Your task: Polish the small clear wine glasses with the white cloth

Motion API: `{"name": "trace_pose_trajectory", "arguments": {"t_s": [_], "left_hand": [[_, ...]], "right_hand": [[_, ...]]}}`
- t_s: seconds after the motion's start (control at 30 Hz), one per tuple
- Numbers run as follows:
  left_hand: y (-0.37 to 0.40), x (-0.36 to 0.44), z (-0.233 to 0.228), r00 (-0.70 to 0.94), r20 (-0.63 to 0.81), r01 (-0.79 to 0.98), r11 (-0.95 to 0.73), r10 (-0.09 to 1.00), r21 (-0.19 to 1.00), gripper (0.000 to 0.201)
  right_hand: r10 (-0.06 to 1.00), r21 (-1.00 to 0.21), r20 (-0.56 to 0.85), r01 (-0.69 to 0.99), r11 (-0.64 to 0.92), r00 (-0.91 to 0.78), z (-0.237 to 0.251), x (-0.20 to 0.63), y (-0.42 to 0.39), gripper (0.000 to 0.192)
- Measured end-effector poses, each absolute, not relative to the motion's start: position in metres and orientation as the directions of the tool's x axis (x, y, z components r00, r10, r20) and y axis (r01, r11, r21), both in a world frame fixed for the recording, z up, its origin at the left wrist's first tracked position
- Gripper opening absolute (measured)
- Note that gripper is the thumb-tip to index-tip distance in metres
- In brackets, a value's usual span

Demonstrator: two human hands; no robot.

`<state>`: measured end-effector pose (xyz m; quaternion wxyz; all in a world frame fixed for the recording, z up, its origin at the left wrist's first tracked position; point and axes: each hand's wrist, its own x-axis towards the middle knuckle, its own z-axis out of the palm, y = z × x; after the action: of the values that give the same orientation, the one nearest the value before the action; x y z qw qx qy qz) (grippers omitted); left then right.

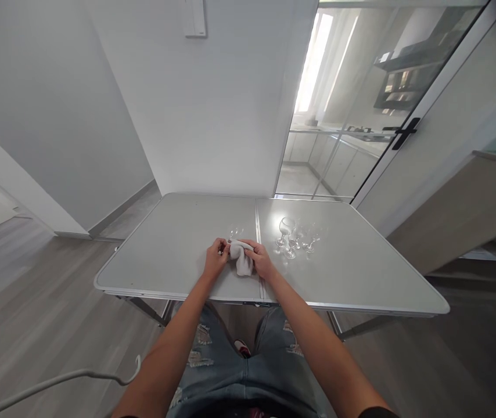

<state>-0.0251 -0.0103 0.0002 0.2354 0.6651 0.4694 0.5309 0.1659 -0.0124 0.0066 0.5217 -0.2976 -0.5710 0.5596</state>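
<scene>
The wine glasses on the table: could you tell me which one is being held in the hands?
The glass at the table's centre seam, gripped by the left hand with the right hand pressing a white cloth on it; the other glasses stand untouched to the right.

We see a grey folding tabletop (165, 255) against a white wall (213, 110), on grey wood floor (34, 313). At right, a glass sliding door (361, 104) lets in bright daylight.

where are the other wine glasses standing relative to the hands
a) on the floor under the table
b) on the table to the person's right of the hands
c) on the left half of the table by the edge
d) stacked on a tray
b: the group of clear wine glasses stands on the right panel of the table, just right of the right hand holding the white cloth; the left hand grips a small glass.
</scene>
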Motion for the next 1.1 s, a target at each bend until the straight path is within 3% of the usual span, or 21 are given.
{"name": "trace_pose_trajectory", "arguments": {"t_s": [0.17,0.27,0.43,0.6,0.77,1.0,1.1], "left_hand": [[-0.011,-0.023,0.002,0.056,0.472,0.312,-0.464,0.88,0.829,0.016],[-0.013,-0.022,0.005,0.062,0.444,0.254,-0.445,0.894,0.859,0.015],[-0.014,-0.024,0.008,0.102,0.407,0.193,-0.419,0.908,0.887,0.016],[-0.014,-0.026,0.006,0.024,0.437,0.226,-0.431,0.899,0.874,0.025],[-0.013,-0.024,0.006,0.069,0.418,0.062,-0.422,0.906,0.905,0.041],[-0.01,-0.021,0.001,0.055,0.345,-0.01,-0.344,0.937,0.939,0.049],[-0.011,-0.02,-0.002,0.129,0.302,0.049,-0.31,0.945,0.949,0.044]], "right_hand": [[0.926,-0.936,0.343,-0.143,0.322,-0.157,0.012,0.167,-0.018,0.037],[0.905,-0.913,0.404,0.004,0.408,-0.13,0.012,0.162,-0.024,0.04],[0.783,-0.781,0.541,0.162,0.604,-0.309,0.01,0.152,-0.03,0.054],[0.675,-0.678,0.548,0.211,0.704,-0.493,0.009,0.149,-0.026,0.058],[0.724,-0.713,0.564,0.208,0.67,-0.397,0.002,0.152,-0.023,0.052],[0.895,-0.892,0.445,0.108,0.439,0.036,0.004,0.157,-0.024,0.047],[0.888,-0.886,0.46,0.071,0.459,0.01,0.008,0.157,-0.025,0.054]]}}
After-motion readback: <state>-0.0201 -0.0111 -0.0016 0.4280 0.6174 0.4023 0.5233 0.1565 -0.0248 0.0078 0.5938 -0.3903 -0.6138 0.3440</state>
